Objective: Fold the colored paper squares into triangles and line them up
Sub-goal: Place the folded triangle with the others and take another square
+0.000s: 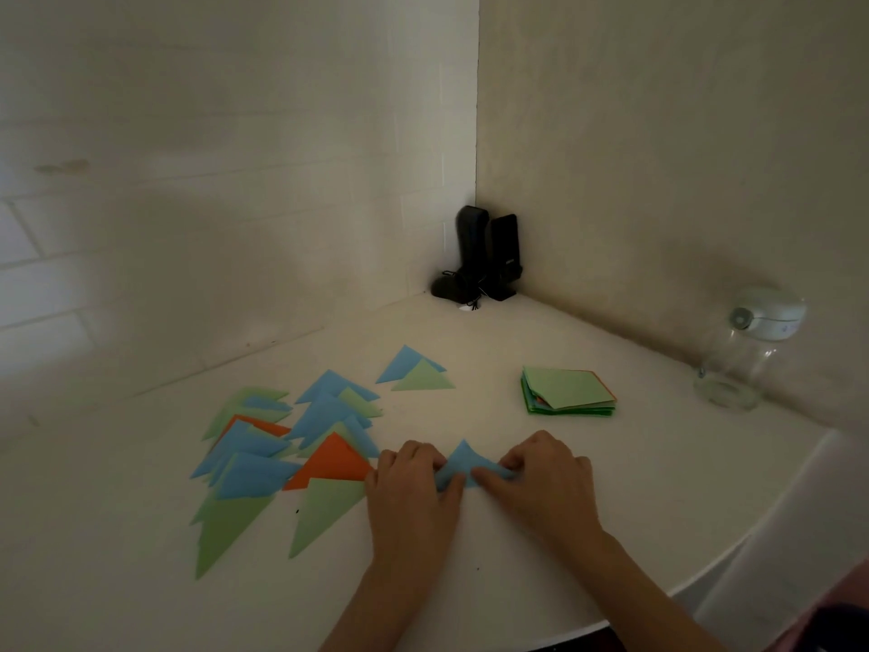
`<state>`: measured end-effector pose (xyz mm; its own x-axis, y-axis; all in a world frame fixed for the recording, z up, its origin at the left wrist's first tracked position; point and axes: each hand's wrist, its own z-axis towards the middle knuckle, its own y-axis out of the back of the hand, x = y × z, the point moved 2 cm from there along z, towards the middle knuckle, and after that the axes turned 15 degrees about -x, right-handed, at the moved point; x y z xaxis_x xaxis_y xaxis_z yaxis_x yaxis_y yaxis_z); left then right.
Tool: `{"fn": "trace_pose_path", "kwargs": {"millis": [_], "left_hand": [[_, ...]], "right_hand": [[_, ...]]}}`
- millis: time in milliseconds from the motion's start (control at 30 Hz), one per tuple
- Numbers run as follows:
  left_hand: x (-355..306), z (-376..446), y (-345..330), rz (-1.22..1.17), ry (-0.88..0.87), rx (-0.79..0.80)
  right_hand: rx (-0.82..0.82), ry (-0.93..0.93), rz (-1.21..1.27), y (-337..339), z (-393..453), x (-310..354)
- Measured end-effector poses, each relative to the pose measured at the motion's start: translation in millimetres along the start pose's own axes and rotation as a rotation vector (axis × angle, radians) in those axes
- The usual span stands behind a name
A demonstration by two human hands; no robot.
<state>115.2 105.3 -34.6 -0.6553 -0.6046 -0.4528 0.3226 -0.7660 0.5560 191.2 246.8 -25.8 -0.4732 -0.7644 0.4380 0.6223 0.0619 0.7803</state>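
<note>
A blue paper (463,463) lies folded into a triangle on the white table (611,501), its tip pointing away from me. My left hand (411,491) presses its left corner and my right hand (541,482) pinches its right corner. Left of my hands, several folded triangles overlap in a loose group: blue ones (324,411), green ones (324,510) and an orange one (334,461). A blue and green pair (414,369) lies farther back. A stack of unfolded squares (566,390), green on top, sits to the right.
Two black upright devices (484,254) stand in the wall corner at the back. A clear glass jar with a pale lid (747,345) stands at the right near the wall. The table's curved front edge (705,585) runs at the lower right.
</note>
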Motion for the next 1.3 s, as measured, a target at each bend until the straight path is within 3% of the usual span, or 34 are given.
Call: {"fn": "trace_pose_path", "kwargs": {"millis": [233,433,600,767,833,933,1167,1300], "left_hand": [[15,4,0,-0.188,0.036,0.042],[23,4,4,-0.326,0.088,0.057],[13,-2,10,-0.204,-0.009,-0.034],[-24,-1,12,0.097,-0.146,0.088],[-29,5,9,0.166,0.011,0.24],[-25,12,5,0.055,0.182,0.353],[2,35,3,-0.222,0.34,0.363],[24,71,-7,-0.268,0.374,0.193]], "right_hand": [[0.11,-0.082,0.059,3,7,-1],[0.172,-0.113,0.282,12,10,-11],[0.139,-0.09,0.306,15,4,-13],[0.126,-0.081,0.296,14,1,-11],[0.138,-0.077,0.284,14,1,-11],[0.128,-0.07,0.28,14,1,-12],[0.078,-0.053,0.31,14,4,-16],[-0.217,-0.039,0.292,22,29,-31]]}}
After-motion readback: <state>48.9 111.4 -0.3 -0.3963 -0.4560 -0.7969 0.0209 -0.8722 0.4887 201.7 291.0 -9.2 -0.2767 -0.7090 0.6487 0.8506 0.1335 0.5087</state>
